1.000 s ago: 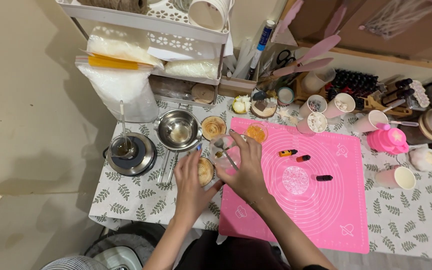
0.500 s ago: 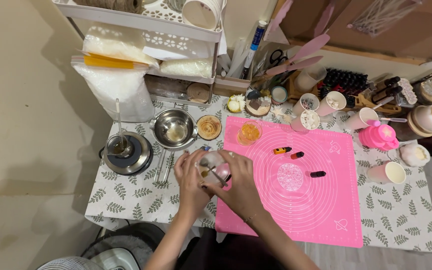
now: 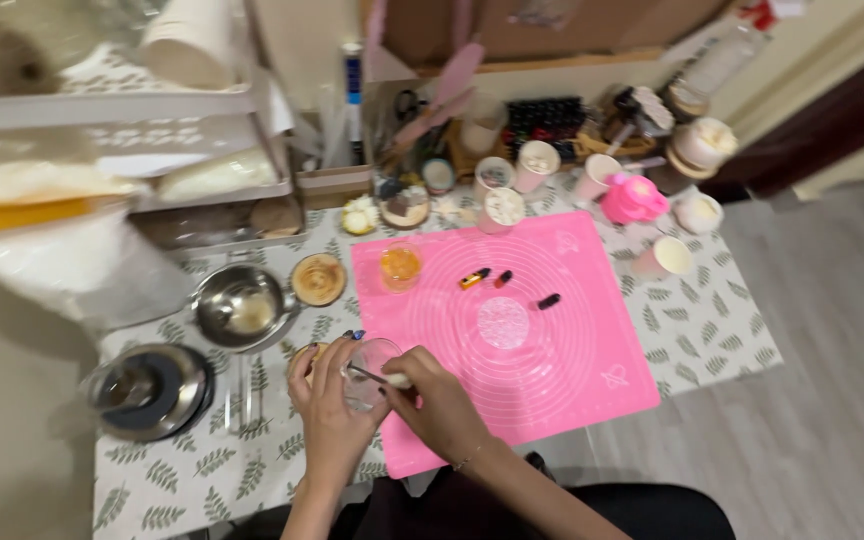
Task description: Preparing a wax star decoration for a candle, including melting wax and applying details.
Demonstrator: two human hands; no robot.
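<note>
Nearby, steel bowl (image 3: pixel 240 308) sits; hands (image 3: pixel 382 405) grip glass cup (image 3: pixel 367 372), stirrer (image 3: pixel 372 375).

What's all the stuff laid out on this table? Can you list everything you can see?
Silicone mat: one, pink, on the leaf-print tablecloth.
Clear glass cup: one, at the mat's near left corner, between both hands.
Thin stick: one, across the glass.
Small vials: three, orange, red and dark, mid-mat.
Amber-filled glass: one, mat's far left.
Steel bowl: one, silver, left of the mat.
Round lidded pot: one, silver and dark, far left.
Small cups: several, pale pink or white, along the far edge.
Pink container: one, far right.
Shelf rack: one, white, back left.
Left hand: holds the glass.
Right hand: holds the stick.
</note>
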